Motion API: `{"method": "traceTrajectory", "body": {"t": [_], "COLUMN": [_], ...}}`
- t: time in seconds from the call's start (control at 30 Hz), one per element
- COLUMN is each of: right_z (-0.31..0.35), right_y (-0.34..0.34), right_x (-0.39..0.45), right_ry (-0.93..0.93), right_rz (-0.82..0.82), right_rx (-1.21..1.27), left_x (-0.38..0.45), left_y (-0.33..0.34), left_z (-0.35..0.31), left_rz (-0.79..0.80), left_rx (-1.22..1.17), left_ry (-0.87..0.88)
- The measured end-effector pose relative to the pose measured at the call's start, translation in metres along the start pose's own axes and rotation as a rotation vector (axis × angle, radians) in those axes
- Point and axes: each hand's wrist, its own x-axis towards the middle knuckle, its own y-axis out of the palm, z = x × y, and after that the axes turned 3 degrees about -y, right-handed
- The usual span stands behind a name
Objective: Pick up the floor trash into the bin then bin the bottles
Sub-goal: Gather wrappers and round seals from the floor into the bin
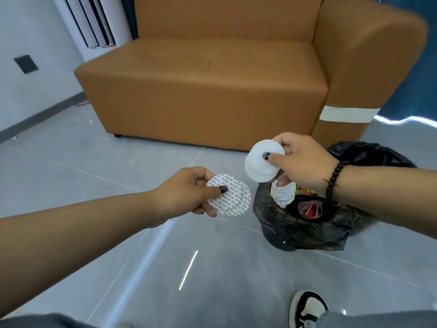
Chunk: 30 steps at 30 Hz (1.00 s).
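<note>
The left hand (186, 192) pinches a small stack of printed white discs (230, 197), thumb on top, fingers curled beneath. The right hand (300, 159) pinches plain white discs (262, 162) the same way, held over the black-bagged bin (307, 223), which holds paper scraps.

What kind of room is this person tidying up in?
Probably a lounge or office waiting area: a tan sofa stands on a grey tiled floor, with a bin lined by a black bag beside it. Nothing shows which for certain.
</note>
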Motion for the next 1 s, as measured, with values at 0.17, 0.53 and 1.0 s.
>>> {"method": "traceTrajectory", "body": {"t": [0.17, 0.53, 1.0], "right_z": [0.008, -0.016, -0.073], "right_y": [-0.029, -0.044, -0.100], "right_x": [-0.023, -0.038, -0.018], "right_ry": [0.014, 0.111, -0.001], "right_rz": [-0.184, -0.137, -0.460], "right_rx": [0.239, 0.448, -0.155], "left_x": [-0.009, -0.017, 0.007], "left_y": [0.036, 0.077, 0.104], "left_z": [-0.049, -0.062, -0.058], "left_rz": [-0.094, -0.077, -0.014], "left_rx": [-0.075, -0.166, -0.040], "left_ry": [0.068, 0.107, -0.022]}}
